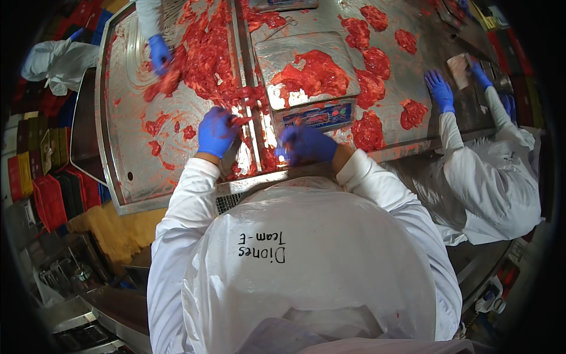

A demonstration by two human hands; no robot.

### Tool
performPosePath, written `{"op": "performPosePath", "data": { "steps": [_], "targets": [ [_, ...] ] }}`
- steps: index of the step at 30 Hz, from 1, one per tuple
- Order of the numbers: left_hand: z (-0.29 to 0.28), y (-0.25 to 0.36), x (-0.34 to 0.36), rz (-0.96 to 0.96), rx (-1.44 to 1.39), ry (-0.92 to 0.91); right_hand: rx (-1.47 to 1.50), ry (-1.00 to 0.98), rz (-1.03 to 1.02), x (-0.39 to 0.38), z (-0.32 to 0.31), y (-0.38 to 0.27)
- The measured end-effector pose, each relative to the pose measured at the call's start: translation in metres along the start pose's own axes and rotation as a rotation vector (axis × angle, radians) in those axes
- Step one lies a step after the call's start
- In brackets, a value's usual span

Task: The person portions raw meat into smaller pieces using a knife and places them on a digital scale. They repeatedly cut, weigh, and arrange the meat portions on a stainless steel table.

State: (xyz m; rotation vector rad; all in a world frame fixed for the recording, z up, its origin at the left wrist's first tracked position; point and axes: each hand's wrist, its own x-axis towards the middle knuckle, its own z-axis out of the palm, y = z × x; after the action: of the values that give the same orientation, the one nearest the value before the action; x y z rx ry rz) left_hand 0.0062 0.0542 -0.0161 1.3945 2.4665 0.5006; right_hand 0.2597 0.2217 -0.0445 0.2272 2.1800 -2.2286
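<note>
My left hand (216, 132), in a blue glove, is closed at the table's raised divider, with a small strip of raw red meat (240, 120) at its fingertips. My right hand (306, 146), gloved in blue too, is smeared by motion in front of the scale's display panel (318, 117); whether it holds anything is hidden. On the scale's steel platform (337, 50) lies a flat heap of red meat (312, 75). Beyond my left hand, a large pile of meat (206, 53) runs along the divider (250, 71), and small scraps (156, 125) lie to its left.
Several meat portions (369, 131) lie right of the scale. Across the table at left, another person's blue-gloved hand (159, 54) is over meat. At right, a co-worker in white (486, 177) has gloved hands at the table. Scissors (289, 22) lie behind the scale. Red crates (50, 200) stand at left.
</note>
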Motion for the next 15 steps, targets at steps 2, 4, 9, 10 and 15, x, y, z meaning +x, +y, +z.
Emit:
{"op": "performPosePath", "data": {
  "steps": [2, 4, 9, 10, 15],
  "targets": [
    [0.015, -0.046, -0.027, 0.012, 0.031, 0.071, -0.026, -0.154, 0.084, -0.017, 0.018, 0.006],
    [0.006, -0.061, -0.039, -0.039, 0.017, 0.026, 0.146, -0.081, 0.194, -0.039, 0.006, -0.033],
    [-0.008, -0.069, -0.044, -0.226, -0.2, -0.003, 0.512, 0.56, 0.2, -0.113, -0.058, -0.049],
    [-0.015, -0.062, -0.036, -0.326, -0.277, -0.071, 0.314, 0.61, 0.216, -0.115, -0.068, -0.054],
    [-0.069, 0.103, 0.025, 0.279, -0.3, -0.251, -0.551, 0.341, 0.072, -0.063, -0.066, -0.094]
  ]
}}
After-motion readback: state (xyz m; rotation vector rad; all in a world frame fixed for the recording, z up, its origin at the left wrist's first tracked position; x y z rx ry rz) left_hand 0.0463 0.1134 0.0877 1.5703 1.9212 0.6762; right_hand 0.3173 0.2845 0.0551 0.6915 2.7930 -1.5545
